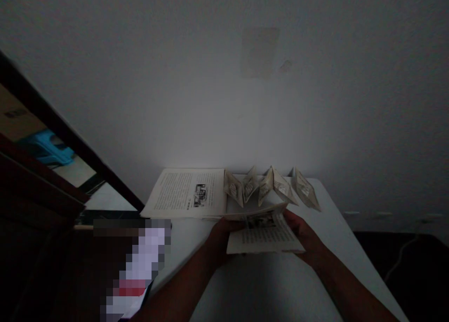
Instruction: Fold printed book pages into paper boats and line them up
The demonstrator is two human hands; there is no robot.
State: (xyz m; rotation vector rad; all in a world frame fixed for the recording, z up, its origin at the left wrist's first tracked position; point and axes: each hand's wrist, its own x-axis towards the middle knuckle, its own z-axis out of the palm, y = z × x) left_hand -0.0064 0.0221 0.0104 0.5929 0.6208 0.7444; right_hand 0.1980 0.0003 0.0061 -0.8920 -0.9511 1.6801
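A loose printed page (264, 235) is held between both hands above a white table (252, 289). My left hand (224, 233) grips its left edge with fingers closed round it. My right hand (304, 235) grips its right edge the same way. Just beyond the page an open book (191, 193) lies flat against the wall. Several folded paper shapes (271, 186) made from printed pages stand in a row to the right of the book, just past my hands.
A plain white wall (224, 79) rises right behind the table. A dark wooden frame (63, 135) slants across the left, with a blue object (47, 146) behind it. A pixelated patch (136, 266) sits at the table's left edge. The floor at right is dark.
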